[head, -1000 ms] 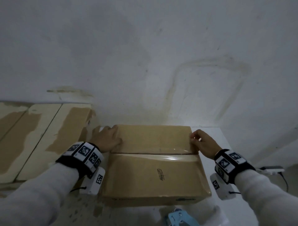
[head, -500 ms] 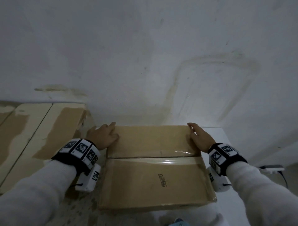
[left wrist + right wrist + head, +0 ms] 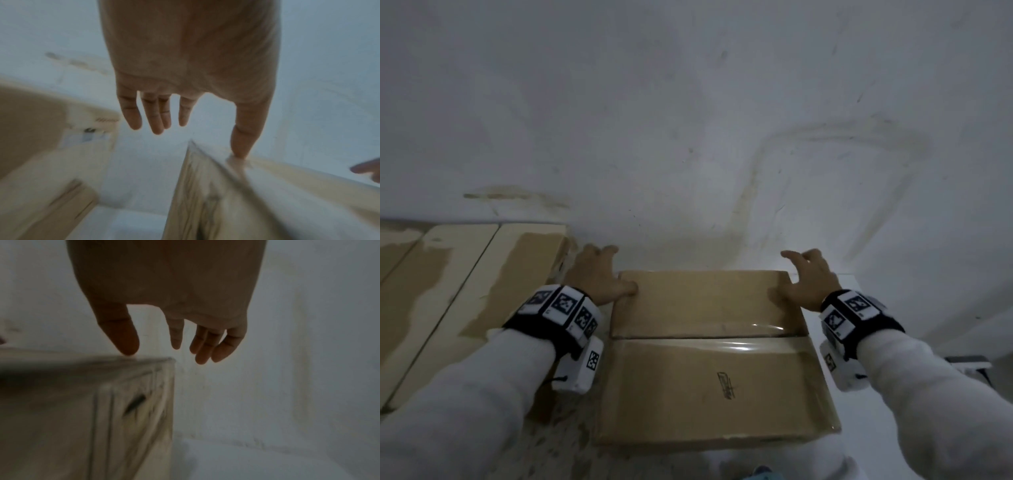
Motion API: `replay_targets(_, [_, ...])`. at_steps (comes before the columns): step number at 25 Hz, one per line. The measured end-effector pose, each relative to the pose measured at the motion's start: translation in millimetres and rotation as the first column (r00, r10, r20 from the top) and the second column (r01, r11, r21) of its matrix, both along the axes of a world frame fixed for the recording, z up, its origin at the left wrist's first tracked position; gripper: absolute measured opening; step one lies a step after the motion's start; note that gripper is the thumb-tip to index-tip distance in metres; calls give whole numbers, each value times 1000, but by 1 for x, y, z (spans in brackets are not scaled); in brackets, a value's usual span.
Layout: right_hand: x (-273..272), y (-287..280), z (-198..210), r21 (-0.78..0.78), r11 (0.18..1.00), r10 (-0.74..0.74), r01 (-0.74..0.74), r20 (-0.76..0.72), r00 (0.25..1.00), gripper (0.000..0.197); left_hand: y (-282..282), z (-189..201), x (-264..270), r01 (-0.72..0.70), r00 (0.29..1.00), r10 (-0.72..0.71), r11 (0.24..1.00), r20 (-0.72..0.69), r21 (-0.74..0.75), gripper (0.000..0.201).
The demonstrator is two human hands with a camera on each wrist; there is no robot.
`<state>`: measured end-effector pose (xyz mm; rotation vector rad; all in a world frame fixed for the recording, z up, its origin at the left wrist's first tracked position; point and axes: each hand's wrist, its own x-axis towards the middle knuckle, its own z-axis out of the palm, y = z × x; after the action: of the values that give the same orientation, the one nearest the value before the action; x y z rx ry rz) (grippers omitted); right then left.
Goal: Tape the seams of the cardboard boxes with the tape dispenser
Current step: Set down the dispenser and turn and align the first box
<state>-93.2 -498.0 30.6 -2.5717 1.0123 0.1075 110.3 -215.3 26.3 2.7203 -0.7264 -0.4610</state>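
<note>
A brown cardboard box [image 3: 709, 377] lies on the white table, its middle seam covered by a strip of clear tape [image 3: 722, 337]. My left hand [image 3: 599, 277] is at the box's far left corner, thumb resting on the top, fingers straight past the edge. My right hand [image 3: 808, 279] is at the far right corner, thumb touching the top edge, fingers spread beyond it. In the left wrist view the left hand's fingers [image 3: 156, 116] hang straight beside the box [image 3: 216, 194]. The right wrist view shows straight fingers [image 3: 205, 344] past the box corner [image 3: 115, 386]. A sliver of the blue tape dispenser [image 3: 762, 472] shows at the bottom edge.
A stained white wall [image 3: 688, 120] rises right behind the box. Flattened pale cardboard boxes [image 3: 458, 291] are stacked at the left. A white power strip [image 3: 967, 363] lies at the right beside my sleeve.
Both hands slid from the taped seam toward the far corners of the box and their fingers straightened. The view tilted up, so the tape dispenser has nearly left the frame.
</note>
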Motion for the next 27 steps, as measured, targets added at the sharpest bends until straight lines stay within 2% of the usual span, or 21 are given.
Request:
replay_targets(1, [9,7,9,-79,993,82,-86,-45,996,58,-6,5,-2,74,994,-74,997,78,11,80])
replay_targets(3, [33,25,17,-104,959,253,-264,-103,962,50,-27,12,-13,257,957,-256,966,140,10,68])
replay_targets(5, [58,52,13,-70,907,404,-416,-139,904,46,-49,11,-28,430,890,-433,901,143,51,56])
replay_targets(7, [74,76,5,-56,859,493,-508,-173,853,45,-63,6,-36,508,849,-521,851,89,134,51])
replay_targets(10, [77,78,1,-1,872,477,-489,-219,851,45,-56,2,-28,454,887,-460,865,-24,214,50])
replay_targets(15, [51,39,3,5,919,384,-394,-244,891,42,-20,-3,-1,349,935,-335,928,-117,129,44])
replay_targets(19, [26,11,-1,-7,965,252,-261,-237,938,42,5,-13,1,219,974,-213,972,-78,85,52])
replay_targets(22, [15,7,-3,41,984,177,-173,-206,962,42,11,-18,-7,118,992,-117,993,-40,26,61])
replay_targets(23, [12,6,-5,65,987,155,-146,-187,970,44,12,-20,-9,88,995,-88,996,-44,0,62])
replay_targets(27, [-4,4,-3,209,977,56,-38,-81,995,76,19,-19,-17,31,981,-62,986,-184,-163,57])
